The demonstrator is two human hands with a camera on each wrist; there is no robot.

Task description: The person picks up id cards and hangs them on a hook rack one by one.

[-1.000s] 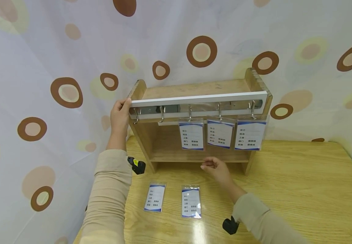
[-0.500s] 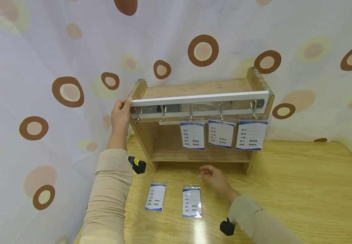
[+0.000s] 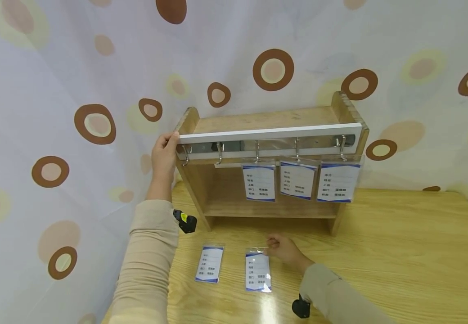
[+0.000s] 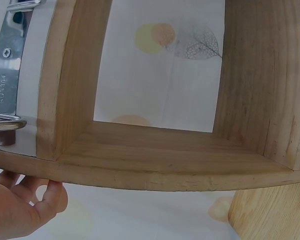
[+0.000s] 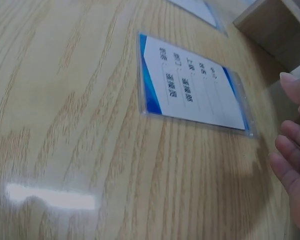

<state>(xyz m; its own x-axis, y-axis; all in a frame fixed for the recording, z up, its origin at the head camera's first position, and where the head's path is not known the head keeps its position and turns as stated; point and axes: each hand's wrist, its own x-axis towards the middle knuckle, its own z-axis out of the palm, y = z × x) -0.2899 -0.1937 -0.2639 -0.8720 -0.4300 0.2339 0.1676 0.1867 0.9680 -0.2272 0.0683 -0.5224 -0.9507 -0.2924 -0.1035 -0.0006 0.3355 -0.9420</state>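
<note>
My left hand [image 3: 165, 153] grips the upper left corner of a wooden shelf [image 3: 266, 210], by the end of the white hook rail [image 3: 234, 136] along its front. In the left wrist view, the fingertips [image 4: 55, 192] lie against the side panel. Over the table, my right hand [image 3: 285, 250] is beside the top edge of a clear-sleeved name badge [image 3: 258, 272]. The right wrist view has this hand's fingers loosely bent, with nothing between them, just off the badge [image 5: 195, 85]. A second badge [image 3: 209, 264] lies to its left.
Three more badges hang from the rail's middle and right hooks: a left one [image 3: 259, 182], a middle one [image 3: 297, 181] and a right one [image 3: 338, 182]. The two left hooks bear nothing. The wooden table [image 3: 412, 252] extends right; a patterned curtain [image 3: 226, 45] stands behind.
My right hand has come down and toward me, from below the shelf's front edge to the top of the nearer badge. The left hand has kept its place on the shelf.
</note>
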